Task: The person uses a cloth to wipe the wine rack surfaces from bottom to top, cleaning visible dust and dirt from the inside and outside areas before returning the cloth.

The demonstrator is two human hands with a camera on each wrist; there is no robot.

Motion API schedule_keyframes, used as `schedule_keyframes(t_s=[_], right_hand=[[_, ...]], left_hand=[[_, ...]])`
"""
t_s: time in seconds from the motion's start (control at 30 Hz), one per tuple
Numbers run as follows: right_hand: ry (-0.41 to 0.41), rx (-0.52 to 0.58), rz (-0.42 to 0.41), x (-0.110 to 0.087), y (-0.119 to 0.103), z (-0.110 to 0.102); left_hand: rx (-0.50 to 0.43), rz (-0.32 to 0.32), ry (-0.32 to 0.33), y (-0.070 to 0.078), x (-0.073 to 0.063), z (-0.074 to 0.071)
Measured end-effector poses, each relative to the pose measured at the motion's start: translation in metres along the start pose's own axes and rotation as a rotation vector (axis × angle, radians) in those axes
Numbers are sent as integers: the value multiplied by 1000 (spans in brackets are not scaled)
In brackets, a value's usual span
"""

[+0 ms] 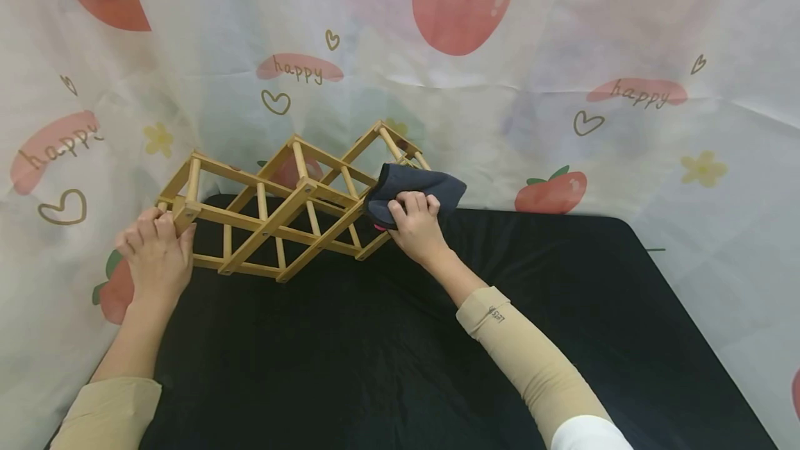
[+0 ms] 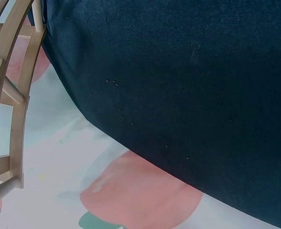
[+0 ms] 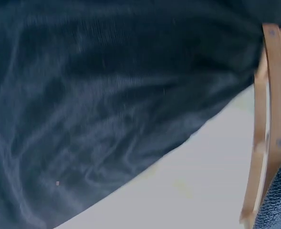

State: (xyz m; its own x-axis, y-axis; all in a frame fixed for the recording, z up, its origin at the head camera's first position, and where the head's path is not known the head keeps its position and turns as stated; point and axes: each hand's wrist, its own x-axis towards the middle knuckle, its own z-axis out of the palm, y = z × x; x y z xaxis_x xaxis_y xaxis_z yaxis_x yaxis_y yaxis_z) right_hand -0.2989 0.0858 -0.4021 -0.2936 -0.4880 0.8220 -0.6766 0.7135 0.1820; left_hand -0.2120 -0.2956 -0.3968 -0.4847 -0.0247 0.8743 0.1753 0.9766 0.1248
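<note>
A folding wooden lattice rack (image 1: 265, 231) stands at the back left of the black-covered table. My left hand (image 1: 153, 248) grips the rack's left end, fingers curled over the wood. At the other end my right hand (image 1: 417, 228) holds a dark blue-grey cloth (image 1: 431, 189) against the rack, hiding part of its right side. In the left wrist view the rack's slats (image 2: 18, 109) run along the left edge, and the hand is out of sight. The right wrist view has the rack's right end (image 3: 274, 95) and a corner of the cloth (image 3: 278, 200).
A black cloth (image 1: 400, 353) covers the table, its back edge just behind the rack. Close behind and at both sides hangs a pale curtain (image 1: 487, 130) printed with fruit, hearts and the word "happy".
</note>
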Motion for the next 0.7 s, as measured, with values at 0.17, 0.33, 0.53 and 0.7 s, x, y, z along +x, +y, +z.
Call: schedule_keyframes(t_s=[0.17, 0.33, 0.53, 0.7], right_hand=[[-74, 0, -124, -8, -18, 7], [-108, -29, -185, -10, -27, 10], [-63, -57, -128, -4, -15, 5], [-13, -46, -42, 3, -1, -3]], left_hand=[[5, 7, 6, 0, 0, 1], [3, 4, 1, 0, 0, 1], [-4, 0, -6, 0, 1, 1], [2, -11, -23, 0, 0, -1]])
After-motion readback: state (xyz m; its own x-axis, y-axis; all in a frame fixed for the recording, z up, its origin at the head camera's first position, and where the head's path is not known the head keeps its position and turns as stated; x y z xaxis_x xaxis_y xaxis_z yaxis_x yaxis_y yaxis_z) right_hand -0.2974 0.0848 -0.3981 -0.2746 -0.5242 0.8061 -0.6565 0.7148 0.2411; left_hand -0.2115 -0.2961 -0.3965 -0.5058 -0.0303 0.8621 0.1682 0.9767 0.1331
